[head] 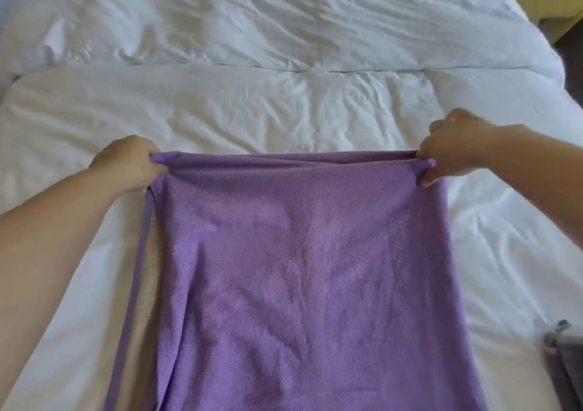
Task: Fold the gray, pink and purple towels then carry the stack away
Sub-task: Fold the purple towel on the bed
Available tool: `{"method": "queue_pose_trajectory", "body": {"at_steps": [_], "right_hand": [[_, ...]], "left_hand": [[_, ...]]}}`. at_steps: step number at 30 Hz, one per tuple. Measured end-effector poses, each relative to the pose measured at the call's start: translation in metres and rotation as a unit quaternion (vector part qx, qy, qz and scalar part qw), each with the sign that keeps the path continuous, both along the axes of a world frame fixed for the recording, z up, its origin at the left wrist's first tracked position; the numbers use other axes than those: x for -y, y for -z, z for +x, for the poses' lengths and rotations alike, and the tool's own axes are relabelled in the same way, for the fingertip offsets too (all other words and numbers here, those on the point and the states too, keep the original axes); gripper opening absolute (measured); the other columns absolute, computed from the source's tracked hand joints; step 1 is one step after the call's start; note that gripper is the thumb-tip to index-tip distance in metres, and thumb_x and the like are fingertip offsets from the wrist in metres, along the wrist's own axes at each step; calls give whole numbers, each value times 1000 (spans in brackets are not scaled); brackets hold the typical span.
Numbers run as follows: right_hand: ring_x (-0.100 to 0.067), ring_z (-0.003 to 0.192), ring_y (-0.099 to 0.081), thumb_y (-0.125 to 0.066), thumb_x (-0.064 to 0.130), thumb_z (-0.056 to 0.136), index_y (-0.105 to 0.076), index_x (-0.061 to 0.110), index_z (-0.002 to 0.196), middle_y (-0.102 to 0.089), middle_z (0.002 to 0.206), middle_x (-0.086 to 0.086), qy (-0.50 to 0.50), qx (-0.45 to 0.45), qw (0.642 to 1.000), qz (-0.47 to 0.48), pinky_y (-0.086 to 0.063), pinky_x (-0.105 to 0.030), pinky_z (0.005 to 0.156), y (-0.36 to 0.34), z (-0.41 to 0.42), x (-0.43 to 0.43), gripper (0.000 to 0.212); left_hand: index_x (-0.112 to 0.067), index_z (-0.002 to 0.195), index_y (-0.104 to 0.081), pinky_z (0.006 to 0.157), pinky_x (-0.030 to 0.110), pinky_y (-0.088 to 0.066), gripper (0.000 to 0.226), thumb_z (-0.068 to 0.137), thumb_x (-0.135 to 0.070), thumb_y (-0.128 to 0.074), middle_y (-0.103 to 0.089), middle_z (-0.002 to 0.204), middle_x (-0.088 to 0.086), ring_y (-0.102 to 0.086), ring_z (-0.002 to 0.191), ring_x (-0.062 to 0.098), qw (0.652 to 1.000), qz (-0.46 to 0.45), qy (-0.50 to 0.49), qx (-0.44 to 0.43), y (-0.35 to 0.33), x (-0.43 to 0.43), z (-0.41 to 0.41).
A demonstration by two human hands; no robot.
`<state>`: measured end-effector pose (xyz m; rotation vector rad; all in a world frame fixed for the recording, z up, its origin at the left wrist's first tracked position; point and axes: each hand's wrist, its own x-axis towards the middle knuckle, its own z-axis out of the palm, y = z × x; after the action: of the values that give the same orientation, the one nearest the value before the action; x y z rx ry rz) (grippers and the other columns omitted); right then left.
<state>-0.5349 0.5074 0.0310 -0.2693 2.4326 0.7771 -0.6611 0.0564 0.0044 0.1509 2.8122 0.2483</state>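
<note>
Evidently the purple towel (299, 268) is the one being worked on: it is stretched between both hands above the white duvet (284, 110), its top edge taut and doubled over, the rest falling toward the person and running out of view at the bottom. The left hand (126, 164) grips the left corner, fingers curled round a bunched bit of cloth. The right hand (451, 148) pinches the right corner between thumb and curled fingers. Along the towel's left side a pale beige strip (148, 284) shows, and I cannot tell whether it is an inner layer or another cloth. The gray towel (564, 363) lies on the duvet at the near right, well apart, seemingly folded already. I'd judge this a fold in mid-course. The next move calls for laying the held edge down evenly, or bringing the two corners together, with the edges kept matched so the layers don't slip
</note>
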Motion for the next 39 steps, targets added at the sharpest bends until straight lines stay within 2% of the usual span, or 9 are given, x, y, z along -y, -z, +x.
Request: {"method": "queue_pose_trajectory", "body": {"at_steps": [2,5,9,13,17,22,32,35,39], "right_hand": [[-11,90,-49,-40,77,79,-52,34,74,-50,74,17,87,7,992,-92,-33,-28,81,-8,-2,-9,45],[-5,74,-51,-54,59,83,-58,34,67,-56,77,13,257,19,910,-324,-37,-20,68,-15,3,-19,30],[-11,83,-56,-75,28,78,-74,20,80,-57,92,4,112,-60,893,-432,-44,-33,83,-1,24,-8,9],[-9,100,-49,-55,58,82,-70,31,89,-58,98,16,-90,-5,966,-242,-36,-26,82,30,71,34,32],[-20,89,-60,-30,56,95,-61,30,84,-64,89,3,80,31,972,-218,-45,-33,78,46,94,41,42],[-25,93,-62,-50,32,88,-57,25,93,-65,99,1,222,-108,961,-121,-37,-28,64,54,90,36,12],[-31,97,-62,-42,36,97,-65,14,97,-61,105,-5,299,-111,941,-109,-39,-31,67,77,74,40,32],[-31,95,-62,-53,28,93,-67,15,93,-64,104,-8,355,-116,909,-184,-44,-31,69,75,69,24,19],[-28,81,-54,-68,17,83,-64,13,80,-64,93,-15,434,-220,798,-355,-37,-29,57,46,47,-9,7]], "left_hand": [[-17,57,-57,62,31,-35,27,80,-15,-71,-54,64,7,-53,72,32,999,33,-2,3,-1,5,-4],[-6,64,-62,71,40,-52,20,78,-10,-74,-60,67,19,-60,70,37,994,102,2,33,1,18,-9],[-5,66,-66,70,37,-47,16,73,-11,-79,-61,71,15,-58,73,34,991,83,100,-18,11,22,2],[-18,76,-72,81,37,-48,14,68,-10,-81,-65,87,1,-59,86,27,977,70,199,-7,24,14,31],[-45,72,-62,76,32,-48,27,73,-21,-73,-61,90,-7,-59,85,22,986,20,159,40,34,15,52],[-39,77,-58,71,31,-41,26,79,-13,-64,-57,88,-4,-53,79,23,993,33,111,23,38,14,57],[-36,79,-61,74,34,-45,29,78,-7,-64,-66,88,1,-59,83,27,995,90,34,6,52,24,58],[-30,84,-64,77,34,-45,21,80,-9,-65,-67,90,0,-59,88,28,989,140,-5,-37,56,24,57],[-16,91,-60,71,35,-40,6,87,-20,-63,-63,86,10,-57,82,33,980,167,-58,-90,55,18,41]]}}
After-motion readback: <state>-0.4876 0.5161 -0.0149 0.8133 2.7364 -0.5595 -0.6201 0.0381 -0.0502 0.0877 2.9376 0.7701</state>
